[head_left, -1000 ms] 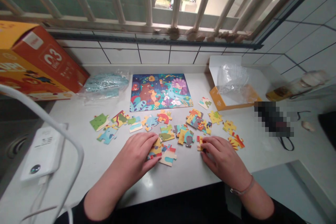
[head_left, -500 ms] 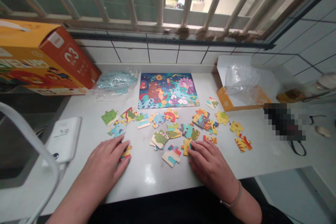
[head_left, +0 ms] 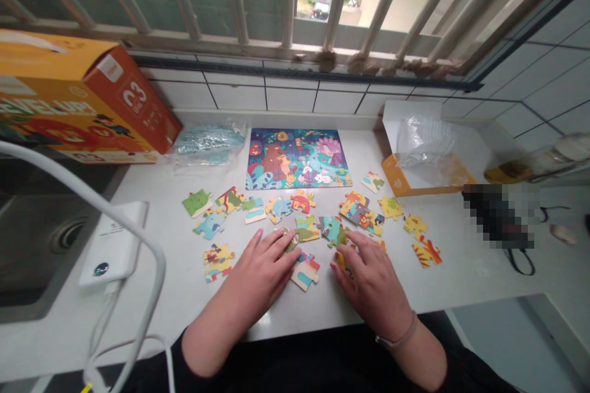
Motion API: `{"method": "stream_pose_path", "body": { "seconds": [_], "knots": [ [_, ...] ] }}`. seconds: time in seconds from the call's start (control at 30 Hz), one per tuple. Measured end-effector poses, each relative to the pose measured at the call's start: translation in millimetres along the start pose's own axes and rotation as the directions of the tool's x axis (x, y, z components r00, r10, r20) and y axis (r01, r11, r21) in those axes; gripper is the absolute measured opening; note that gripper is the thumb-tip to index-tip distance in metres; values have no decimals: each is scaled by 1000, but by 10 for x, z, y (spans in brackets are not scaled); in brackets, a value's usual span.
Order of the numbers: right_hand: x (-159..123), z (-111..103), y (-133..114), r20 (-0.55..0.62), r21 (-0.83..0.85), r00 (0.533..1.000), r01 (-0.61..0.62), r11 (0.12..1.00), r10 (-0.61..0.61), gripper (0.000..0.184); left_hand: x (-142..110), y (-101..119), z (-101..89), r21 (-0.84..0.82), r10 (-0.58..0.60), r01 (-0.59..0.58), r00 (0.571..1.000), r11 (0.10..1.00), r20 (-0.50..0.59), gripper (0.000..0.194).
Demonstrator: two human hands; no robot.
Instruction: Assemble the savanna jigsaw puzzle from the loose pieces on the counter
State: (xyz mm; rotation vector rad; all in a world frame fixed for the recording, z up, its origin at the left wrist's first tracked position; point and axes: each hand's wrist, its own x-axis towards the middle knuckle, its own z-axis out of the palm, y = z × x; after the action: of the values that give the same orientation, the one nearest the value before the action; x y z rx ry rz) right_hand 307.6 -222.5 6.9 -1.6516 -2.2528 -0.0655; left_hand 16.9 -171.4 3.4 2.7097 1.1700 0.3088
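Over counter (head_left: 175,301) | left hand (head_left: 265,264) palm-down, grip unclear | right hand (head_left: 374,279) pinching yellow piece (head_left: 340,260)

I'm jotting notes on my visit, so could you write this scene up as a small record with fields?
Left hand: spread over a green piece; grip unclear
Right hand: thumb and fingers around a yellow piece
Other puzzle pieces: scattered on the counter, some overlapping
Animal picture: flat, behind the pieces
Left of picture: clear bag with bluish contents; large orange box beyond it
Right of picture: open box with clear plastic inside
Near the sink: white device with cable
Unclear: pixelated dark object, right
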Motion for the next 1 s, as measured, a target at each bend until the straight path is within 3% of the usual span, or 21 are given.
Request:
{"method": "stream_pose_path", "body": {
  "seconds": [0.1,0.2,0.33,0.5,0.63,0.8,1.0],
  "knots": [
    [36,97,-8,32,-22,999,-10,1000,10,39,-165,-112,-27,28,-20,20,1000,999,-13,37],
    [37,144,7,55,-36,998,-37,999,39,44,-372,-261,-91,60,-67,70,997,996,-49,37],
    [22,135,25,39,-4,997,-70,998,70,38,-563,-421,-153,107,-132,142,987,984,-91,43],
    [36,107,33,19,79,996,-85,993,84,26,-599,-501,-88,93,-129,142,982,985,-136,45],
    [58,90,43,-19,122,997,-71,990,74,24,-550,-464,-65,68,-90,100,987,993,-133,48],
    [59,51,39,-56,163,997,-43,986,52,26,-465,-276,-176,-5,35,-36,993,999,-111,48],
    [14,-39,-22,36,173,991,121,977,-129,28,-433,10,-224,-127,162,-170,984,977,-69,43]
  ]
}}
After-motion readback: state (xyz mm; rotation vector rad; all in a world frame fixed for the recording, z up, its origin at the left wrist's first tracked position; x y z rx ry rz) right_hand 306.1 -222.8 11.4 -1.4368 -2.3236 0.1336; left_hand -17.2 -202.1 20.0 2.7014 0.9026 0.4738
